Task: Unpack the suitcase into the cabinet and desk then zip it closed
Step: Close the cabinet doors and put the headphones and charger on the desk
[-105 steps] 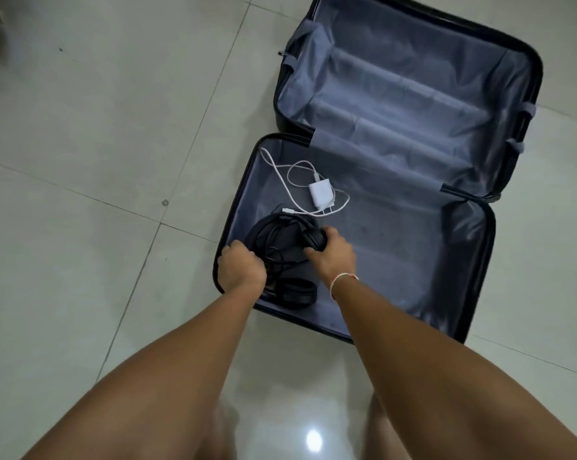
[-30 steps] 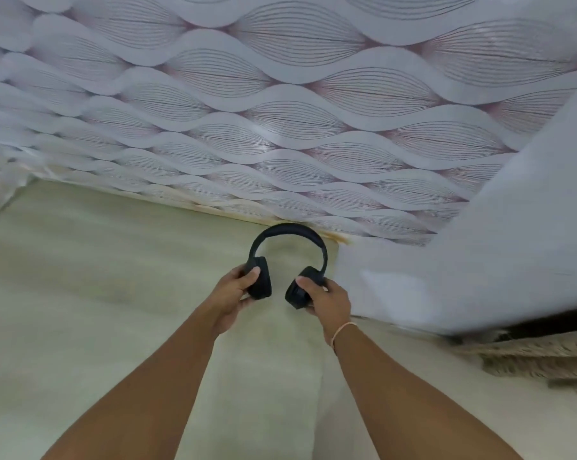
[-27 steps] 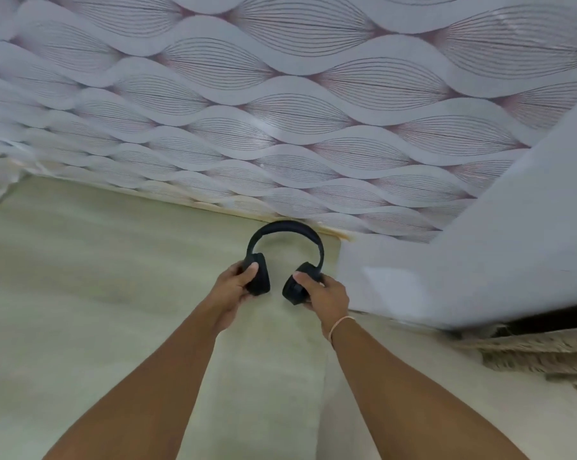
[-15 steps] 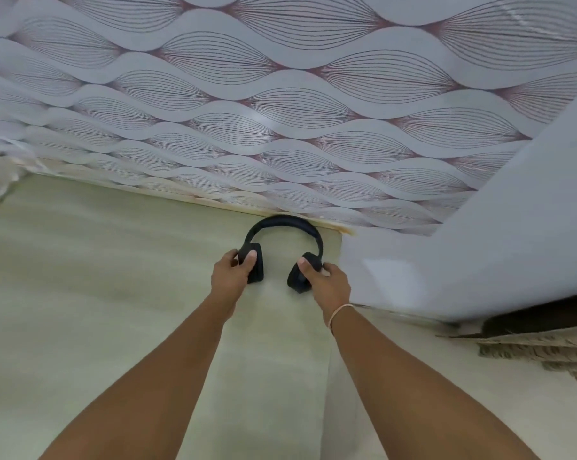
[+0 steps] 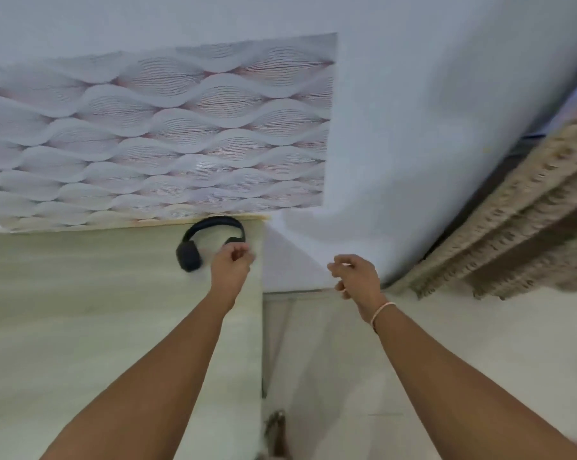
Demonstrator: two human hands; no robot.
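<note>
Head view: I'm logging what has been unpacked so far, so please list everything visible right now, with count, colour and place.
headphones: one, black, lying on the desk near its far right corner, by the wall
desk: one, pale wood grain, left half of the view
wallpaper panel: one, white wave pattern, on the wall behind the desk
wall: white, right of the panel
woven mat: one, beige-brown, far right, blurred
floor: pale tiles, lower right
left hand: loosely curled, empty, over the headphones' right earcup
right hand: relaxed, empty, beyond the desk edge

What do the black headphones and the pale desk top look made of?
Black over-ear headphones: matte plastic band, soft padded cups by their dull rounded look, probably. Pale greenish desk top: likely laminate with a faint printed wood grain and a slight sheen.
</note>
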